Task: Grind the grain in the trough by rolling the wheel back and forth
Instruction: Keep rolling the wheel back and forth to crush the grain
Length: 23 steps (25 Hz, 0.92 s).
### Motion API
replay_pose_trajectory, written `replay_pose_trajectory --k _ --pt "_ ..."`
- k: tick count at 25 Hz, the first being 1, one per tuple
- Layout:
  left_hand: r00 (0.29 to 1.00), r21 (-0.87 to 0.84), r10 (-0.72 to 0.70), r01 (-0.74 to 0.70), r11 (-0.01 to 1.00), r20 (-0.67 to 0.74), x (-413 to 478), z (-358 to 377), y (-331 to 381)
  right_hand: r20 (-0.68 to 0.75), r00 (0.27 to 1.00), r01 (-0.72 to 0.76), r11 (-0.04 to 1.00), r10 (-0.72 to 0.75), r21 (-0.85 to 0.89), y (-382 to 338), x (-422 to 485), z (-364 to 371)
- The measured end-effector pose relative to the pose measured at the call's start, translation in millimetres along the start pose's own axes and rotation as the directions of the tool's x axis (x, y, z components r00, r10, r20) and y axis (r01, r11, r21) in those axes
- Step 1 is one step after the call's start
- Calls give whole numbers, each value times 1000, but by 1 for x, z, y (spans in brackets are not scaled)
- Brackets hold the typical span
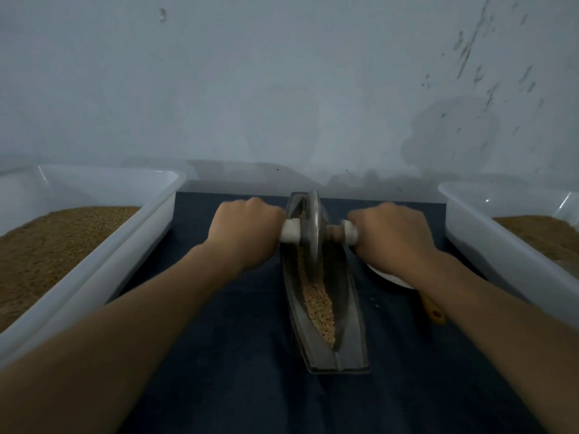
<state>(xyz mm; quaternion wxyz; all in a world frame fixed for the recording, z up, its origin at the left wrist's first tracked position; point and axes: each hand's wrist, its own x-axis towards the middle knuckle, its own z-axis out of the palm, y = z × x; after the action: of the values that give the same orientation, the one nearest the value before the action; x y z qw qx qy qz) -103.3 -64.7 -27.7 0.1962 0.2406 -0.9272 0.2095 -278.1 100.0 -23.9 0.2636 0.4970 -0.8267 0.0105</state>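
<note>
Forearms extend forward; left hand [247, 228] clenches the white handle [289, 234] left of the wheel [311, 227], right hand [391, 230] clenches the right-side handle. Wheel stands upright toward the trough's [351, 321] far end. Trough long axis runs near-to-far on the table [238, 333]; grain [318, 303] lies along its groove.

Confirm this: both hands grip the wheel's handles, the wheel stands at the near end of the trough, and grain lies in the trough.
Not quite. In the head view the wheel stands at the far end of the trough, toward the wall. The rest holds: the left hand and right hand grip its handles, and grain lies in the trough.
</note>
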Motion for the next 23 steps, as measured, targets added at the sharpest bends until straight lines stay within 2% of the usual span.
replay_pose_trajectory --k 3,5,8,12,15,17,20,23 --pt "985 43 127 -122 992 -118 -43 -13 5 -103 992 73 997 -75 -21 0 -50 -16" --pt "969 84 171 -158 984 -179 -52 -25 6 -104 992 69 998 -69 -6 1 -67 -23" --pt "986 113 139 -129 985 -89 -39 -16 8 -40 999 21 999 -23 -48 0 -59 -15" --pt "999 35 -25 26 999 -37 4 8 2 9 999 -41 999 41 29 -4 9 3" --pt "1000 48 -25 26 998 -18 22 1 3 94 993 -77 995 71 61 -3 26 5" --pt "1000 55 12 -11 998 -26 6 -5 5 43 997 -65 996 62 64 0 0 5" --pt "995 54 73 -69 996 -71 -38 -13 8 -120 991 62 998 -64 -19 0 -46 -9" --pt "990 69 101 -95 993 -98 -51 -21 6 -111 988 107 994 -109 -29 1 -58 -20"
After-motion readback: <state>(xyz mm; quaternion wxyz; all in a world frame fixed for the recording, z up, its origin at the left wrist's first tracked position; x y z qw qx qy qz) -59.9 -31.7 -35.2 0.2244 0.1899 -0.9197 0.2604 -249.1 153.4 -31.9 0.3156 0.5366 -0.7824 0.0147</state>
